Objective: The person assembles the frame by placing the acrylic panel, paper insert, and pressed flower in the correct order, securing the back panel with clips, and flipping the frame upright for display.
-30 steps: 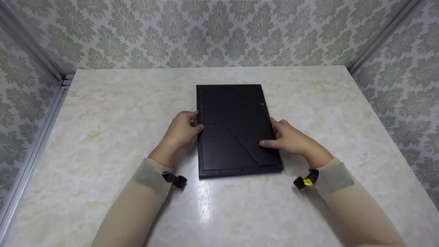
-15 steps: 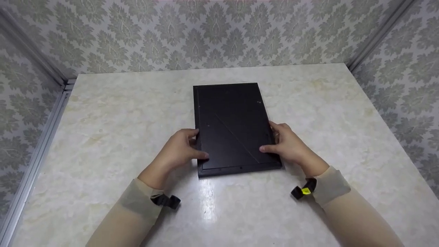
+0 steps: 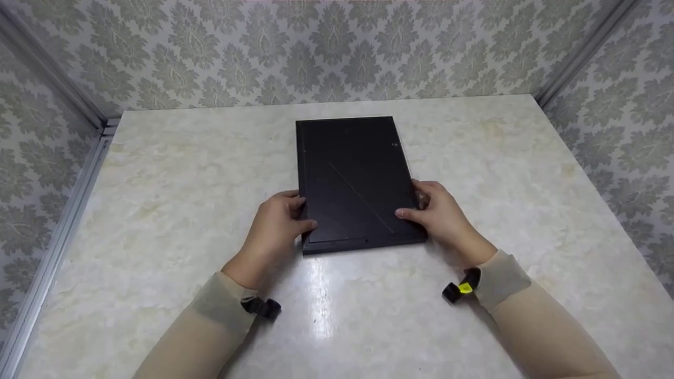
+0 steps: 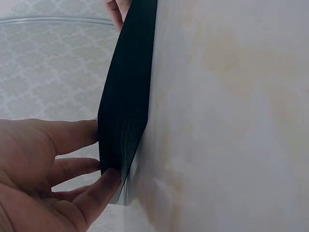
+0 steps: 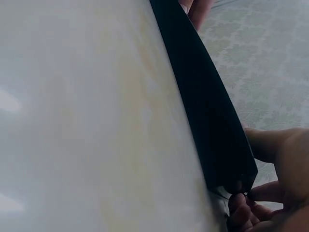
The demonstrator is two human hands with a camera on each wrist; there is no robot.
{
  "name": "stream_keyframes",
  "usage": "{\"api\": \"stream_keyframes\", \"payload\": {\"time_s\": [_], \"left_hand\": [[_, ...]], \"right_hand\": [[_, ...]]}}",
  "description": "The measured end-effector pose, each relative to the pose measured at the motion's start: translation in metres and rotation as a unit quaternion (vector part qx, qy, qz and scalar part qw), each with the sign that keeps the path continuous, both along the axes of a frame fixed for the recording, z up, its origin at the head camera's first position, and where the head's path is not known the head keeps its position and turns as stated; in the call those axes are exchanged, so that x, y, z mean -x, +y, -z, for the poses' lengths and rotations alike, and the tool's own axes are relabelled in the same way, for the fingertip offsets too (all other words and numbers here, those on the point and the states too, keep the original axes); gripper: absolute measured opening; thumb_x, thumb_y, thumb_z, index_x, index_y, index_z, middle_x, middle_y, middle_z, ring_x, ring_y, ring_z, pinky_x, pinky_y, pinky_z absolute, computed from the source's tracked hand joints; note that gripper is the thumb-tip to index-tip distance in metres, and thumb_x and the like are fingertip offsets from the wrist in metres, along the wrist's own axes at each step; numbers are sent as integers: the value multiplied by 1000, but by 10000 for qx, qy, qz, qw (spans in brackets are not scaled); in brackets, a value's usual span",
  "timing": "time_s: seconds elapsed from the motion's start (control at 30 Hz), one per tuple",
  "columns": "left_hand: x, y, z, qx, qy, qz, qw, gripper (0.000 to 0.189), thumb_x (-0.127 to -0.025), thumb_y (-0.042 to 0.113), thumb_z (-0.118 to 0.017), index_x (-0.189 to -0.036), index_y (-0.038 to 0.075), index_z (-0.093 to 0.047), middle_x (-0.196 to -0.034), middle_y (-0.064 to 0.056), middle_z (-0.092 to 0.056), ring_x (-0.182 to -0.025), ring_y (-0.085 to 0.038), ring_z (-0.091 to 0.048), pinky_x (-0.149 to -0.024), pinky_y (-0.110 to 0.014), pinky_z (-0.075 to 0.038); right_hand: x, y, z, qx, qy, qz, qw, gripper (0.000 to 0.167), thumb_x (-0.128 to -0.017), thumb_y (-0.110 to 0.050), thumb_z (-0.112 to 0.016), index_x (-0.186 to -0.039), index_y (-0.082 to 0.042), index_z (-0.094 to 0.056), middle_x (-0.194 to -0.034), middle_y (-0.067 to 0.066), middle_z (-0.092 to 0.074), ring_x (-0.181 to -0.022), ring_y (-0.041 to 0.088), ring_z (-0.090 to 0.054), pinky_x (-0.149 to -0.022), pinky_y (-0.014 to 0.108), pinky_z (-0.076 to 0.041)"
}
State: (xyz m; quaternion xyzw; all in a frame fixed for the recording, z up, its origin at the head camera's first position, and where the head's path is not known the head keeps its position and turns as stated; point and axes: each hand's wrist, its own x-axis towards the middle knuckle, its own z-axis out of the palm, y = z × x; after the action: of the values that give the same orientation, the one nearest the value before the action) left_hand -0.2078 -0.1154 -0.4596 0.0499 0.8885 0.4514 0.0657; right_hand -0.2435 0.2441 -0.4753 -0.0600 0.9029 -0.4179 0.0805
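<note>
A black picture frame (image 3: 353,179) lies back side up on the table, with a slanting line across its back panel. My left hand (image 3: 276,223) grips its left side towards the near corner, thumb on top and fingers at the edge. On the opposite side my right hand (image 3: 445,216) holds the lower right edge, its thumb also resting on the back. In the left wrist view, the left hand's fingers (image 4: 96,195) press against the frame's dark edge (image 4: 125,87). Fingers of the right hand (image 5: 285,169) hold the frame corner (image 5: 227,164) in the right wrist view.
The pale marbled table (image 3: 184,173) surrounds the frame on all sides. A patterned wall (image 3: 337,52) rises behind its far edge, and metal rails (image 3: 68,231) run along the left. Each wrist wears a small black camera (image 3: 260,308).
My left hand has slid towards the near end of the frame's left edge. The frame has shifted slightly away from me and to the left, and my right hand keeps its hold.
</note>
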Motion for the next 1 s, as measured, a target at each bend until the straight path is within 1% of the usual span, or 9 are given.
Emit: {"api": "stream_keyframes", "payload": {"time_s": [0.13,0.3,0.4,0.47,0.63,0.73,0.8,0.9,1.0], "left_hand": [[-1,2,-1,-16,-53,-179,9998,54,-97,8,-88,-146,-6,-70,-170,-24,-56,-156,-42,-57,-129,-51,-52],[-1,4,-1,-174,-67,-260,9995,50,-97,4,-86,-144,-9,-71,-170,-24,-55,-157,-42,-56,-130,-50,-51],[-2,5,-1,-279,-93,-330,9990,49,-97,1,-85,-143,-10,-71,-169,-25,-55,-157,-42,-57,-130,-49,-51],[-3,5,0,-343,-174,-357,9986,50,-97,-1,-85,-143,-11,-70,-171,-24,-53,-153,-40,-61,-128,-48,-53],[-4,5,-2,-302,-354,-250,9986,52,-99,-2,-84,-148,-8,-67,-176,-20,-45,-146,-37,-68,-122,-47,-58],[-4,6,-2,-253,-371,-165,9989,52,-100,0,-84,-149,-7,-67,-177,-19,-43,-146,-36,-68,-122,-47,-58],[-3,6,-3,-269,-362,-138,9989,52,-100,2,-84,-149,-8,-67,-177,-19,-45,-148,-37,-66,-123,-47,-57],[0,2,-2,-261,-281,-141,9992,49,-102,5,-82,-147,-8,-69,-173,-20,-52,-148,-38,-66,-123,-47,-58],[7,-5,0,-146,-90,-176,9997,36,-106,7,-77,-140,-6,-76,-164,-20,-63,-143,-37,-70,-118,-48,-61]], "right_hand": [[0,0,2,103,-4,30,9999,95,-99,-28,-91,-173,0,-39,-163,24,-51,-115,28,-53,-103,38,-45],[-1,0,3,228,-2,88,9997,95,-99,-28,-91,-174,-2,-39,-161,21,-52,-109,24,-53,-94,27,-46],[-1,0,4,268,10,68,9996,94,-99,-28,-91,-174,-2,-40,-161,20,-52,-108,22,-53,-91,24,-46],[-1,-1,4,298,14,46,9995,94,-99,-28,-91,-174,-3,-40,-161,20,-52,-108,21,-53,-92,23,-46],[-1,-1,4,377,22,36,9993,95,-98,-27,-92,-174,-3,-41,-160,20,-52,-107,21,-52,-91,22,-45],[-2,1,4,462,-3,59,9989,94,-98,-25,-92,-174,-3,-40,-162,20,-50,-108,21,-53,-90,20,-47],[-2,2,4,490,-22,62,9988,94,-99,-25,-91,-174,-4,-39,-164,19,-49,-111,22,-53,-91,19,-47],[-3,3,4,464,-37,30,9989,95,-99,-26,-91,-175,-4,-38,-165,19,-48,-114,24,-54,-94,19,-47],[-3,3,6,482,-79,14,9988,96,-99,-28,-91,-175,-4,-37,-166,19,-48,-117,25,-54,-98,20,-46]]}}
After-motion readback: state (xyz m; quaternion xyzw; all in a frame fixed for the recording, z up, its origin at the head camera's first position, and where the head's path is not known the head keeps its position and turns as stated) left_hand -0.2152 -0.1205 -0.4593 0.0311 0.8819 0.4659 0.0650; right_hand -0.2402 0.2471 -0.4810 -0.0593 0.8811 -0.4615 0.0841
